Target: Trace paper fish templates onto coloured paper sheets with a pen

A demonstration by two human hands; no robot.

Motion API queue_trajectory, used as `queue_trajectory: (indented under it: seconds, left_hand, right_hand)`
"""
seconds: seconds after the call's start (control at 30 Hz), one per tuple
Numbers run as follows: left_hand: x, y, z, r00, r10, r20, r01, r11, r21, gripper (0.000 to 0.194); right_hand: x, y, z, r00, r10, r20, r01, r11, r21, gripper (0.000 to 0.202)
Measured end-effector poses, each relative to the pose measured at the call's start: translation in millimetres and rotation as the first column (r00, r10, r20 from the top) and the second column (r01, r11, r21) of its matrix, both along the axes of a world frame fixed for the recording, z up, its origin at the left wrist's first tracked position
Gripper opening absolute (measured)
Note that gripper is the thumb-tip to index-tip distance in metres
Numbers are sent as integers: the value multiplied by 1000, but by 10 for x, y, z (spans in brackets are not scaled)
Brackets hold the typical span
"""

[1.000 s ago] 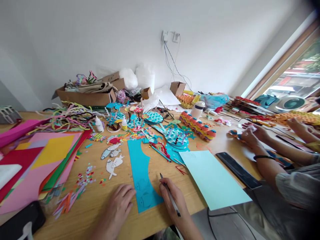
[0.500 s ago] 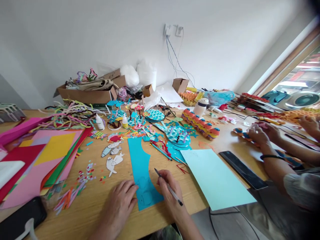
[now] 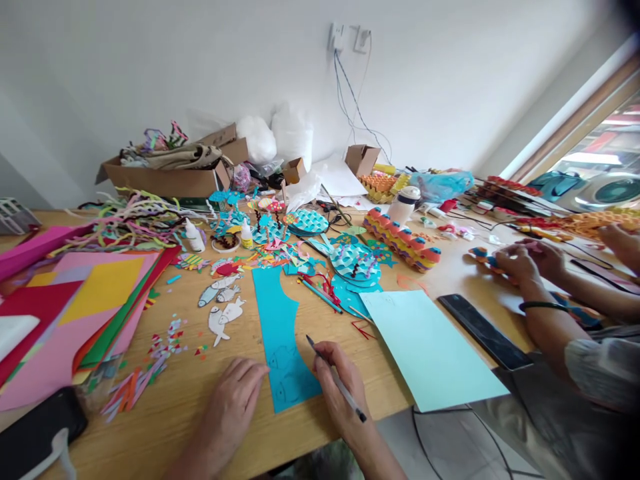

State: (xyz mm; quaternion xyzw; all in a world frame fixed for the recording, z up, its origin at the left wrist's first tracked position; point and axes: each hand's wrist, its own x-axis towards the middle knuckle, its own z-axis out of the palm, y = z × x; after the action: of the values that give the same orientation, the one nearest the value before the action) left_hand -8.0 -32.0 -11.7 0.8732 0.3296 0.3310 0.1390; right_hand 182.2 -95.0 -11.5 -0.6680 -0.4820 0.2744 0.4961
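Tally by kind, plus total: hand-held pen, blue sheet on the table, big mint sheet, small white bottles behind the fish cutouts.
Pen: 1
Blue sheet: 1
Mint sheet: 1
Small white bottles: 2
Total: 5

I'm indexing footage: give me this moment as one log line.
left hand: at left edge of blue paper | right hand: holding pen | fish outlines: on paper's near end | pale green sheet: to the right

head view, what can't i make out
Head view: palm of left hand, hidden by its back.
Head view: floor of box, hidden by its wall.
Head view: print on yellow-labelled bottle, too small.
Head view: marks on pale sheet, too small.
Head view: rest of magenta sheet, cut by left edge.
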Motion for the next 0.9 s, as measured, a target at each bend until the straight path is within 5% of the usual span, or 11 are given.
queue_trajectory:
  seconds: [0.43, 0.9]
  left_hand:
    - [-6, -18, -20, 1000, -11, 3, 11, 996, -93, 31]
    - [-122, -106, -46, 996, 16, -87, -35, 975, -221, 40]
  right_hand:
    - [33, -130, 88, 973, 14, 232, -15, 1000, 3, 19]
    - [145, -230, 34, 960, 49, 277, -55, 998, 16, 22]
